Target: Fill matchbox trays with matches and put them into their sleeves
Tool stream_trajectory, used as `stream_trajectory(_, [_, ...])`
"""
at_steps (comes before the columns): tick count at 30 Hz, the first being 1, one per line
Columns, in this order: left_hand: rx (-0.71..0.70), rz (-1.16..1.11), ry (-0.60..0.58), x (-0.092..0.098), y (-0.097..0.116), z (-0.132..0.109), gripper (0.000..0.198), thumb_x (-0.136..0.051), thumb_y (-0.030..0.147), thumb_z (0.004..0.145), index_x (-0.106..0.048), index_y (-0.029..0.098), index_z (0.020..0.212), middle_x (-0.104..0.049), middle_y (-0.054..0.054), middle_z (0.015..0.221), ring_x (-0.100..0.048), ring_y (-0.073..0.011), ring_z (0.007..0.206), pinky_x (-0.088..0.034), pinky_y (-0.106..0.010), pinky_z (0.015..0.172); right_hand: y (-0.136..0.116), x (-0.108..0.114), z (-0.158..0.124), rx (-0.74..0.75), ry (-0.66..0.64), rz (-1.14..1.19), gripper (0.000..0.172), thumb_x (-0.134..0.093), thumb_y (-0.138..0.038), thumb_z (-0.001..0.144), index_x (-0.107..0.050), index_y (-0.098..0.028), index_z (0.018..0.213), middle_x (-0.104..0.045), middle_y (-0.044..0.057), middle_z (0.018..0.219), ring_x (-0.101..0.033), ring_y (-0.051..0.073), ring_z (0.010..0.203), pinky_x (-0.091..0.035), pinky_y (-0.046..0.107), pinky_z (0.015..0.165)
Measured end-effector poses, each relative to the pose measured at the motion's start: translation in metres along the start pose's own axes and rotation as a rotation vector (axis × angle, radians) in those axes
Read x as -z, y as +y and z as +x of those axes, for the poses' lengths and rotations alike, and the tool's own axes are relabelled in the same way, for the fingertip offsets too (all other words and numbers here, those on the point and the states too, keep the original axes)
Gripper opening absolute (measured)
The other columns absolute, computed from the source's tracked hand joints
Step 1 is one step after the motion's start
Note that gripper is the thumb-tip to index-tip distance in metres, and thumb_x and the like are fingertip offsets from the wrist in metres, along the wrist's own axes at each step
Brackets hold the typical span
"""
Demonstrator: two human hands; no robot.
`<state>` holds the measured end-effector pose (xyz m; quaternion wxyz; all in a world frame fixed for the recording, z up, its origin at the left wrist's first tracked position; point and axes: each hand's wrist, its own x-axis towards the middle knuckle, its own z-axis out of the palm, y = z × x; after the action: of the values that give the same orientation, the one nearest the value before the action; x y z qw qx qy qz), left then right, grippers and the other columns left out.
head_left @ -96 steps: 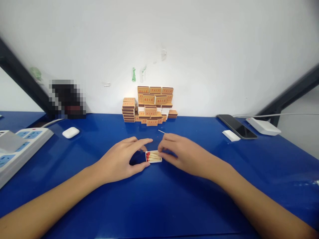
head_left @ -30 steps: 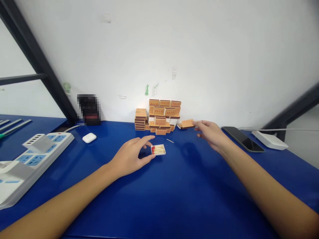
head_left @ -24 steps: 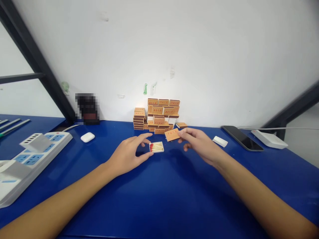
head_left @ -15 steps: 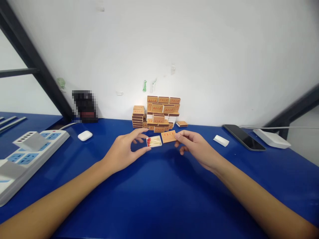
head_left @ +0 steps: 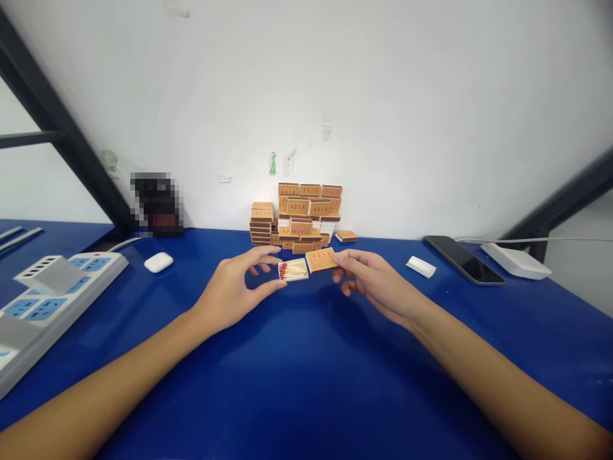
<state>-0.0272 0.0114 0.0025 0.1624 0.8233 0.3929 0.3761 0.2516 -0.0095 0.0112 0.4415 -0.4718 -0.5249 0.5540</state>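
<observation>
An inner tray of red-tipped matches (head_left: pixel 294 269) lies at the middle of the blue table. My left hand (head_left: pixel 239 284) is at its left end, thumb and fingers spread around it; whether they touch it is hard to tell. My right hand (head_left: pixel 371 281) pinches the orange matchbox sleeve (head_left: pixel 320 259) by its right end, just right of the tray. Behind them, a stepped pile of matchboxes (head_left: pixel 309 207) stands against the wall, with a shorter stack (head_left: pixel 261 223) at its left and one flat matchbox (head_left: pixel 346 236) at its right.
A white power strip (head_left: pixel 62 306) with chargers lies on the left, near a white earphone case (head_left: pixel 158 262). Right of my right hand are a small white object (head_left: pixel 421 266), a black phone (head_left: pixel 463 259) and a white box (head_left: pixel 517 260).
The view has shifted slightly, so most things sit a little further left. Between my hands, the sleeve and the match tray keep nearly the same places.
</observation>
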Motion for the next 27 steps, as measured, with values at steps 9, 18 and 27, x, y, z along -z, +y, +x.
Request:
stream_trajectory(9, [0.099, -0.122, -0.018, -0.001, 0.002, 0.002, 0.053, -0.081, 0.045, 0.085, -0.064, 0.025, 0.131, -0.08, -0.003, 0.114, -0.074, -0.0198, 0.089, -0.062, -0.037, 0.083, -0.005, 0.001, -0.001, 0.036, 0.041, 0.01, 0.04, -0.08, -0.057, 0.081, -0.07, -0.018, 0.087, -0.06, 0.003, 0.082, -0.053, 0.014, 0.074, -0.042, 0.025, 0.055])
stream_trajectory(18, [0.064, -0.068, -0.237, -0.014, -0.001, -0.006, 0.068, -0.081, 0.047, 0.085, -0.055, 0.029, 0.144, -0.073, -0.004, 0.134, -0.068, -0.0266, 0.125, -0.05, -0.05, 0.114, -0.004, -0.012, -0.01, -0.029, 0.027, -0.079, 0.039, -0.076, -0.057, 0.085, -0.067, -0.019, 0.081, -0.051, -0.002, 0.074, -0.04, 0.011, 0.063, -0.032, 0.027, 0.054])
stream_trajectory(27, [-0.069, -0.025, -0.107, -0.008, 0.01, -0.006, 0.04, -0.076, 0.043, 0.091, -0.069, 0.028, 0.127, -0.076, -0.004, 0.112, -0.071, -0.0231, 0.104, -0.058, -0.041, 0.096, 0.0, -0.033, -0.02, -0.065, -0.045, -0.119, 0.041, -0.075, -0.06, 0.084, -0.063, -0.022, 0.079, -0.053, -0.002, 0.074, -0.042, 0.012, 0.06, -0.034, 0.028, 0.056])
